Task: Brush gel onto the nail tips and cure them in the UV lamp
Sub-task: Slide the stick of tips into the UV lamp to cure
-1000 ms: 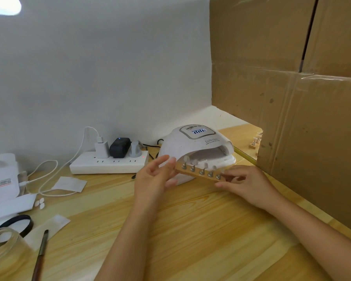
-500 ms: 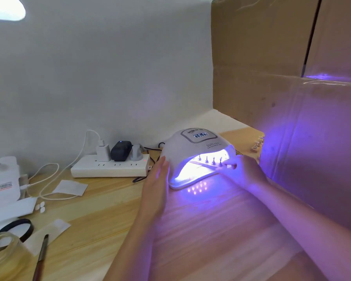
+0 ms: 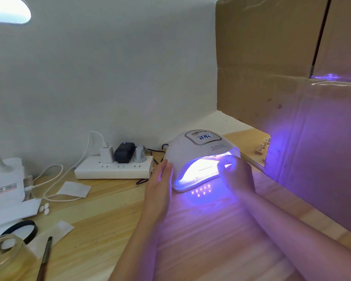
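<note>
The white UV lamp [image 3: 201,151] stands on the wooden desk [image 3: 109,220], lit violet inside, with its display on. My left hand [image 3: 160,183] lies flat against the lamp's left side, fingers straight. My right hand [image 3: 236,173] is at the lamp's mouth with curled fingers, pinching the right end of the wooden strip of nail tips [image 3: 206,168]. Glare hides most of the strip, which shows only as a thin line inside the lamp. A gel brush [image 3: 44,258] lies at the desk's near left.
A cardboard wall [image 3: 312,118] stands close on the right; a second strip of nail tips [image 3: 262,148] lies by its edge. A power strip [image 3: 111,169] with plugs sits behind left. A glass jar [image 3: 6,254], black lid [image 3: 22,230], white bottle [image 3: 7,179] and papers crowd the left.
The strip of nail tips went from in front of the lamp to inside it, and the lamp lit violet. My left hand let go of the strip and moved to the lamp's side.
</note>
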